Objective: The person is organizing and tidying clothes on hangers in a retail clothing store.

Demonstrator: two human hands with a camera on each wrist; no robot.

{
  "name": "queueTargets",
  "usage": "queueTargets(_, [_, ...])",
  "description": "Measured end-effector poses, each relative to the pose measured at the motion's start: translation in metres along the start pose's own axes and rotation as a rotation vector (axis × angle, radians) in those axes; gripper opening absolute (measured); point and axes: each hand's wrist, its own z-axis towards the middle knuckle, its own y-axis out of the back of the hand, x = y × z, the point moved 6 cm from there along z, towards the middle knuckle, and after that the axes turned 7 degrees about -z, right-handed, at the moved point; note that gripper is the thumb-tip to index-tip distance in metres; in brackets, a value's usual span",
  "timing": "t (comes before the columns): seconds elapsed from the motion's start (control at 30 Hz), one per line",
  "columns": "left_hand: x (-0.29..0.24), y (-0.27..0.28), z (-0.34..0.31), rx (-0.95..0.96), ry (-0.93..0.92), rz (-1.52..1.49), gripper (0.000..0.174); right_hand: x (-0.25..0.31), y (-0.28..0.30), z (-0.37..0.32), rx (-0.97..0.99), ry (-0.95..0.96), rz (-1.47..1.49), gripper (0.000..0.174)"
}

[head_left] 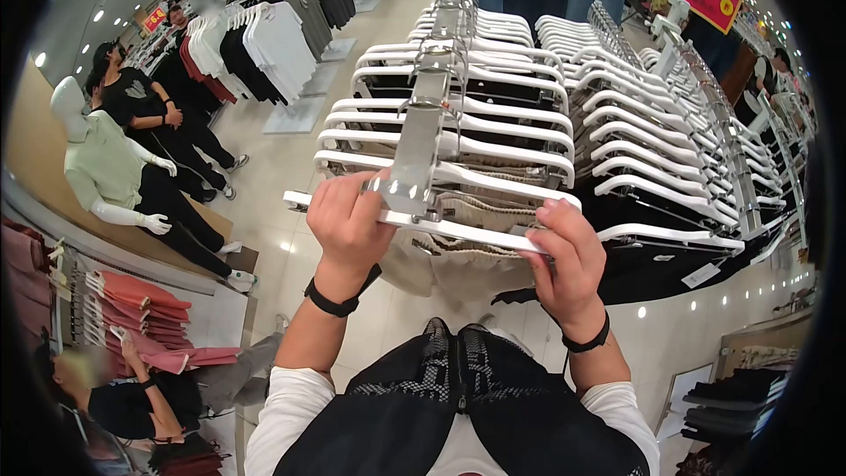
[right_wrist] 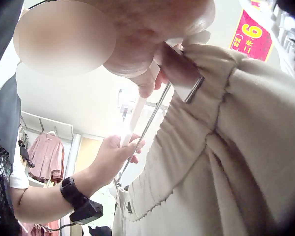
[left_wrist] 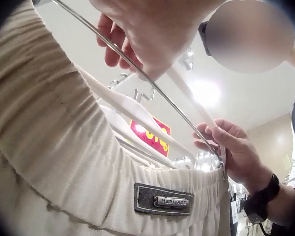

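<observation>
A white clip hanger [head_left: 467, 234] lies crosswise in front of the rail's near end, with beige trousers [head_left: 476, 273] below it. My left hand [head_left: 345, 216] grips its left part, fingers curled over the bar beside the rail. At the other end my right hand [head_left: 568, 251] holds the hanger between thumb and fingers. The left wrist view shows the elastic waistband [left_wrist: 73, 123] with a dark label [left_wrist: 163, 199] and a thin metal rod [left_wrist: 172, 101] under the hanger. In the right wrist view a metal clip [right_wrist: 189, 83] bites the waistband close under my right hand.
The metal rail [head_left: 423, 123] carries several more white hangers with dark and beige garments. A second rack [head_left: 656, 167] runs alongside on the right. To the left are a mannequin [head_left: 110, 159], a standing person [head_left: 145, 106] and another person [head_left: 132, 397] by pink clothes.
</observation>
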Motion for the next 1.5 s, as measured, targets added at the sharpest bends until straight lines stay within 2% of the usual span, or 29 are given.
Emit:
queueTargets(0.1, [0.004, -0.001, -0.012, -0.012, -0.028, 0.013, 0.025, 0.000, -0.002, -0.006, 0.068, -0.001, 0.062, 0.028])
queueTargets(0.17, [0.011, 0.008, -0.015, 0.003, -0.065, 0.028, 0.025, -0.004, 0.005, 0.000, 0.212, -0.077, 0.297, 0.028])
queueTargets(0.23, [0.020, 0.025, -0.010, 0.000, 0.038, 0.042, 0.025, -0.017, 0.003, -0.002, 0.334, -0.134, 0.567, 0.036])
queueTargets(0.27, [0.027, 0.033, -0.007, -0.010, 0.084, 0.052, 0.025, -0.026, 0.008, -0.003, 0.274, -0.156, 0.616, 0.039])
queueTargets(0.33, [0.045, 0.039, -0.016, -0.026, 0.112, 0.066, 0.027, -0.040, 0.013, -0.007, 0.163, -0.294, 0.550, 0.039])
queueTargets(0.37, [0.052, 0.040, -0.019, -0.040, 0.129, 0.066, 0.027, -0.041, 0.013, -0.004, 0.150, -0.289, 0.390, 0.035])
queueTargets(0.47, [0.049, 0.037, -0.014, -0.046, 0.127, 0.073, 0.032, -0.042, -0.003, 0.003, 0.152, -0.402, 0.264, 0.038])
queueTargets(0.5, [0.045, 0.034, -0.011, -0.038, 0.104, 0.077, 0.033, -0.040, -0.007, 0.007, 0.134, -0.313, 0.150, 0.046])
queueTargets(0.57, [0.043, 0.028, -0.013, -0.017, 0.078, 0.085, 0.041, -0.043, -0.013, 0.008, 0.138, -0.352, 0.168, 0.047])
queueTargets(0.67, [0.038, 0.020, -0.014, 0.098, 0.148, 0.050, 0.052, -0.046, -0.017, 0.013, 0.157, -0.372, 0.161, 0.051])
queueTargets(0.7, [0.036, 0.015, -0.013, 0.089, 0.119, 0.067, 0.066, -0.046, -0.018, 0.014, 0.180, -0.381, 0.169, 0.051])
queueTargets(0.77, [0.034, 0.000, -0.009, 0.105, 0.079, 0.099, 0.072, -0.046, -0.017, 0.016, 0.166, -0.327, 0.150, 0.054])
queueTargets(0.8, [0.032, -0.005, -0.008, 0.117, 0.057, 0.117, 0.075, -0.048, -0.019, 0.015, 0.225, -0.393, 0.230, 0.055])
queueTargets(0.83, [0.032, -0.009, -0.007, 0.065, 0.150, 0.005, 0.078, -0.049, -0.019, 0.015, 0.282, -0.460, 0.313, 0.055])
queueTargets(0.9, [0.025, -0.016, -0.002, 0.046, 0.137, -0.046, 0.076, -0.046, -0.020, 0.018, 0.424, -0.535, 0.396, 0.061])
queueTargets(1.03, [0.019, -0.029, 0.001, 0.047, 0.022, -0.010, 0.078, -0.038, -0.029, 0.024, 0.500, -0.520, 0.458, 0.072])
queueTargets(1.13, [0.027, -0.039, -0.001, 0.094, 0.042, -0.124, 0.079, -0.038, -0.034, 0.025, 0.672, -0.574, 0.444, 0.075])
queueTargets(1.2, [0.027, -0.045, 0.000, 0.146, 0.058, -0.156, 0.079, -0.037, -0.035, 0.026, 0.668, -0.571, 0.547, 0.071])
queueTargets(1.27, [0.024, -0.043, 0.003, 0.106, 0.030, -0.145, 0.077, -0.039, -0.035, 0.026, 0.684, -0.627, 0.702, 0.070])
queueTargets(1.3, [0.026, -0.041, 0.004, 0.099, 0.035, -0.159, 0.077, -0.039, -0.040, 0.024, 0.625, -0.648, 0.848, 0.069])
queueTargets(1.4, [0.022, -0.031, 0.013, 0.073, 0.062, -0.151, 0.075, -0.036, -0.029, 0.026, 0.640, -0.756, 0.965, 0.068])
queueTargets(1.5, [0.016, -0.020, 0.013, 0.087, 0.064, -0.066, 0.075, -0.033, -0.016, 0.028, 0.612, -0.768, 1.025, 0.065])
